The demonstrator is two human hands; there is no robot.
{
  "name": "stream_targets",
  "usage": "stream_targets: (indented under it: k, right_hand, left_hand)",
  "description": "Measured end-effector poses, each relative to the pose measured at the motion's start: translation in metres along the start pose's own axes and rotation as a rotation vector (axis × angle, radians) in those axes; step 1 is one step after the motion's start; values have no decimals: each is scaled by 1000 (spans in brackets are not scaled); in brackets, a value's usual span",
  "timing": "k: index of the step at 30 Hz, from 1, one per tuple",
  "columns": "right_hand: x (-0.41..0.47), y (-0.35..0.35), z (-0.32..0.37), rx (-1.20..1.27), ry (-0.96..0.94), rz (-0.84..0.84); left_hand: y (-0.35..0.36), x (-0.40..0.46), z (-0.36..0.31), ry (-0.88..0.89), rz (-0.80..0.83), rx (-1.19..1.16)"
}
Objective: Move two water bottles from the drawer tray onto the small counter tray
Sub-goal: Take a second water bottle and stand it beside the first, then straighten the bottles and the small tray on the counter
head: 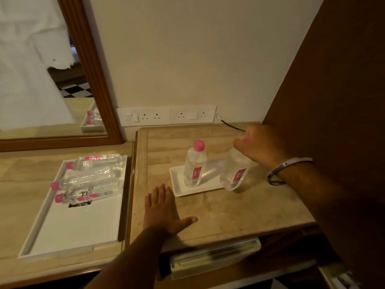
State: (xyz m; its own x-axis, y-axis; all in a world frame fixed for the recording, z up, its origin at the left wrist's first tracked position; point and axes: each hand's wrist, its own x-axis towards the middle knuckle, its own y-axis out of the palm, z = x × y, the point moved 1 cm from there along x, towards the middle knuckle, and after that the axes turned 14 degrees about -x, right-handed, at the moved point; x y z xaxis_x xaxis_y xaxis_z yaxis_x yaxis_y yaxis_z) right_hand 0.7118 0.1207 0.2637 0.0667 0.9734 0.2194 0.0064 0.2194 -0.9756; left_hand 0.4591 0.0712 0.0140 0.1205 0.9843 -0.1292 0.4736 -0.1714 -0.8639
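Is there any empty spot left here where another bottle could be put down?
Yes. The large tray is bare in its near half, below three lying bottles. The counter is bare in front of the small tray, right of the left hand. The small tray is crowded: one standing bottle, another gripped by the right hand.

Small counter tray [177, 185]: upright bottle [194, 163] stands on its left half, second bottle [235, 170] tilted at its right end with right hand [258, 143] gripping its top. Gap between the two bottles open but narrow. Left hand [164, 209] lies flat on the counter [239, 209] just in front of the tray's left corner, blocking that approach. Counter front-right bare, free to pass. Behind the tray, bare strip up to the wall sockets [166, 116]; thin cable [231, 125] crosses the back right. Dark wood panel [333, 80] closes off the right side. Large tray [70, 222] at left: three bottles [89, 180] lying across its far end, near half open.
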Motion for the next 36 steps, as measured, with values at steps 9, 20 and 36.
stream_targets:
  k: [9,20,36]
  right_hand:
    - [32,39,13,60,53,73]
    - [47,60,27,55,-14,90]
    - [48,76,-19,406,-106,123]
  left_hand:
    - [1,5,4,10,20,19]
    - [4,5,5,9,11,24]
    - [-12,-2,-2,17,-62,-199]
